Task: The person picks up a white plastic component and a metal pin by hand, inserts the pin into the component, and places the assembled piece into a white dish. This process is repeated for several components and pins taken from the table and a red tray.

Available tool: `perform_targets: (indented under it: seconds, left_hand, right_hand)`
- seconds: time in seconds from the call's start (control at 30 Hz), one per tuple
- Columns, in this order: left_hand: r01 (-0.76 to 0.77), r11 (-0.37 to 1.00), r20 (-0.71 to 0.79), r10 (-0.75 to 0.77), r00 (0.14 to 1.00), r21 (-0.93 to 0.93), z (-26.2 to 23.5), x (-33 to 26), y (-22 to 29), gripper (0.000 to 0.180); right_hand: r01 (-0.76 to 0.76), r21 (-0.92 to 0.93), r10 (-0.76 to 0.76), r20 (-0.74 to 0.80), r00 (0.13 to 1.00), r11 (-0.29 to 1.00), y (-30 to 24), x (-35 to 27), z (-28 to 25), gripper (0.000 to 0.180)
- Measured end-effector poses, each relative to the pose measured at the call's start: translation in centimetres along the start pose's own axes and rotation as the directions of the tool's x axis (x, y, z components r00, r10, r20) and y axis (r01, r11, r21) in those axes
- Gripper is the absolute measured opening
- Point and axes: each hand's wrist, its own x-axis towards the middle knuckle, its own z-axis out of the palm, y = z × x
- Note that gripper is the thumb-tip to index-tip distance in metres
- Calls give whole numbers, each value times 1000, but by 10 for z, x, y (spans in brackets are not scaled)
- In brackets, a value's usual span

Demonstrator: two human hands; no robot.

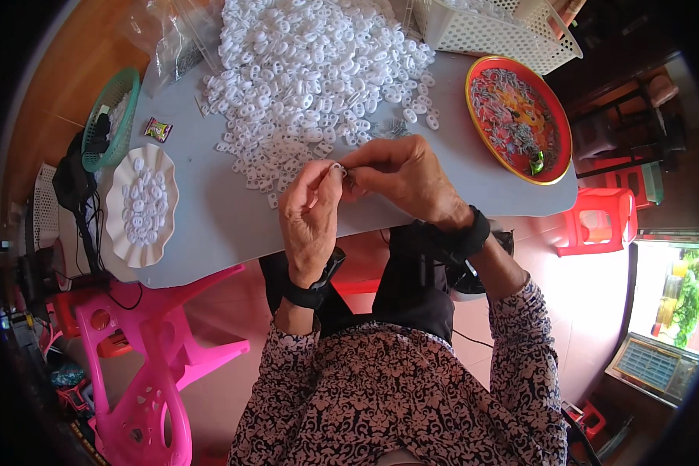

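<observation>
My left hand [311,213] and my right hand [412,177] meet above the near edge of the grey table [217,225]. The left fingers pinch a small white plastic piece [338,167], mostly hidden by the fingertips. My right thumb and forefinger close together against it; whether they hold a separate small part cannot be made out. Just beyond my hands spreads a large heap of white oval plastic pieces with holes [303,78]. A few small metal pins [392,128] lie at its near right side.
At the left stand a scalloped white dish [115,206] of white pieces and a green basket [88,155]. A red round tray [474,105] with grey metal parts sits right, below a white perforated basket [474,35]. Pink chair [159,342] and red stool [598,221] flank the table.
</observation>
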Motion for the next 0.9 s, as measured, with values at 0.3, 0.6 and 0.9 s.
perform_targets:
  seconds: [0.3, 0.6, 0.9]
  left_hand:
    - [-48, 993, -55, 55, 997, 107, 3, 0, 2, 14]
    - [70, 997, -19, -70, 997, 12, 3, -1, 4, 14]
    - [230, 973, 44, -229, 972, -23, -6, 2, 5, 18]
  right_hand:
    - [38, -36, -40, -49, 998, 999, 4, -3, -1, 16]
    - [10, 281, -29, 62, 998, 960, 12, 3, -9, 15]
    - [-14, 196, -27, 207, 978, 980, 3, 3, -19, 17]
